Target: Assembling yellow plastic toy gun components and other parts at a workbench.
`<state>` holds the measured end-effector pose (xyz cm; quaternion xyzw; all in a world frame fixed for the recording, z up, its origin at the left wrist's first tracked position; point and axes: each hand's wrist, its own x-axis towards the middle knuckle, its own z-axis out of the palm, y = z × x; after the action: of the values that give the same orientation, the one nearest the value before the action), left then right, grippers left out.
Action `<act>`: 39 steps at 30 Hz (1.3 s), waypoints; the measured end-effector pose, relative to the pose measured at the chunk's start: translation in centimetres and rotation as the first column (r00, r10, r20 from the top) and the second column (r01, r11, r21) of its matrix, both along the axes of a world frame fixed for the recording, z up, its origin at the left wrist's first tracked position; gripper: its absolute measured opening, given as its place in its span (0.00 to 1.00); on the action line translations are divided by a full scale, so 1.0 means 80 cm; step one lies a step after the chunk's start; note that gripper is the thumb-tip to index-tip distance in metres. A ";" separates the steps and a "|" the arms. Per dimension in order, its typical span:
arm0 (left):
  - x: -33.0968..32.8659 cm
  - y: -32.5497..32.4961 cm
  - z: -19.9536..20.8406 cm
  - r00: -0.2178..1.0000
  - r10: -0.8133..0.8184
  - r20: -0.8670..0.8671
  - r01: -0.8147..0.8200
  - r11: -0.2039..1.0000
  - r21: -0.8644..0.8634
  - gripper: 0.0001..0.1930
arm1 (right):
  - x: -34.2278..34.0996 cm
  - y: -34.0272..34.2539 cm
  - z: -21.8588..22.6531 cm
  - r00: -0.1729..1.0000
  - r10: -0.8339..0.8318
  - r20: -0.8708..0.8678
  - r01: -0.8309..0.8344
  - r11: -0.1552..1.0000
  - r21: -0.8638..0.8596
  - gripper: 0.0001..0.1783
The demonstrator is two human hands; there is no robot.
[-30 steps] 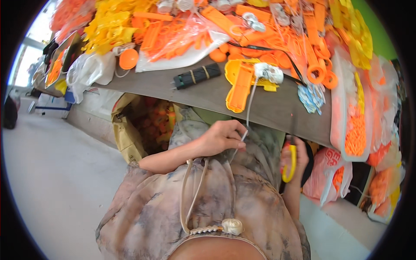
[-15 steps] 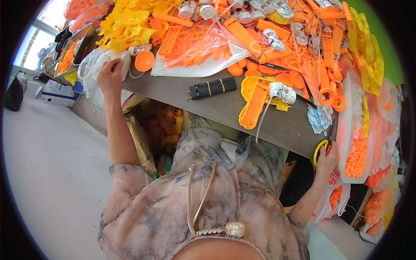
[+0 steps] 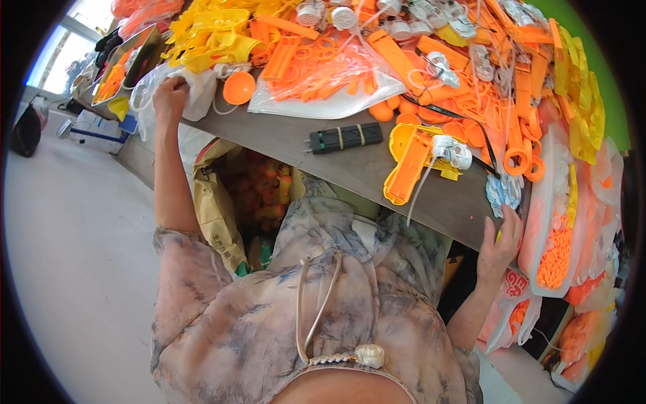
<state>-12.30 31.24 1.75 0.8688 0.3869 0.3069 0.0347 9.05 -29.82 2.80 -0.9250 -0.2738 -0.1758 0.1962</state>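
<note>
**Head view: two hands at the edges of a crowded surface**

Head view showed the person sitting at a grey-brown surface that was covered with orange and yellow plastic parts. The left hand was stretched far to the upper left of the frame. Its grip was closed down on a white plastic bag that lay at the corner of the surface, with the fingers bent over the top of the bag. Just right of this bag lay a round orange cap, and beside it a clear bag of orange parts.

The right hand was at the right of the frame, at the near edge of the surface. Its fingers were curled around this edge, and something small and yellow showed next to them; I cannot tell if the grip had hold of it. Just above this hand lay a small blue and white piece.

In the middle of the surface lay a black rectangular block. To the right of it was an orange and yellow toy body with a white part on it. Under the surface, at centre left, stood a brown paper sack.
</note>
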 end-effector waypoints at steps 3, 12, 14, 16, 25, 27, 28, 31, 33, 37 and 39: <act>-0.004 0.031 -0.010 0.999 -0.008 0.031 0.008 1.000 0.030 0.11 | -0.004 0.029 0.008 0.992 0.129 -0.001 -0.128 0.984 0.123 0.20; -0.032 -0.009 0.012 0.995 -0.034 0.094 0.024 0.994 0.110 0.09 | -0.051 0.070 -0.002 0.906 0.386 -0.173 -0.346 0.911 0.222 0.20; -0.011 -0.081 0.035 0.949 -0.153 0.275 0.100 0.975 0.199 0.08 | -0.063 0.084 -0.014 0.905 0.388 -0.175 -0.355 0.915 0.193 0.21; 0.041 -0.165 0.036 0.846 -0.375 0.379 0.328 0.927 0.184 0.06 | -0.072 0.096 -0.025 0.917 0.358 -0.173 -0.338 0.932 0.133 0.22; 0.159 -0.429 0.037 0.043 -0.994 0.098 0.997 0.037 -0.065 0.17 | -0.068 0.087 -0.020 0.894 0.397 -0.205 -0.313 0.884 0.347 0.12; 0.175 -0.444 0.016 -0.001 -0.991 0.134 0.999 -0.007 -0.044 0.16 | -0.063 0.078 -0.003 0.902 0.390 -0.187 -0.294 0.870 0.395 0.11; 0.184 -0.449 0.010 -0.025 -0.985 0.168 0.999 -0.032 -0.037 0.15 | -0.059 0.074 0.003 0.898 0.401 -0.180 -0.288 0.846 0.448 0.10; 0.207 -0.459 0.004 -0.072 -0.962 0.262 0.997 -0.079 -0.016 0.11 | -0.044 0.058 0.011 0.881 0.437 -0.183 -0.293 0.806 0.514 0.08; 0.216 -0.462 0.000 -0.076 -0.941 0.330 0.994 -0.097 -0.048 0.10 | -0.023 0.037 0.027 0.876 0.440 -0.198 -0.309 0.827 0.469 0.08; 0.217 -0.473 -0.003 0.078 -0.907 0.414 0.991 0.025 -0.130 0.08 | 0.066 -0.034 0.081 0.921 0.114 -0.372 0.171 0.741 0.650 0.11; 0.216 -0.482 -0.004 0.146 -0.882 0.449 0.982 0.073 -0.177 0.07 | 0.131 -0.091 0.110 0.940 -0.201 -0.275 0.309 0.845 0.436 0.08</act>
<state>4.97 -7.34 1.41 0.8357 -0.2148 0.2116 0.4590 19.57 -37.14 11.60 -0.8907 -0.0731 -0.1589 0.4197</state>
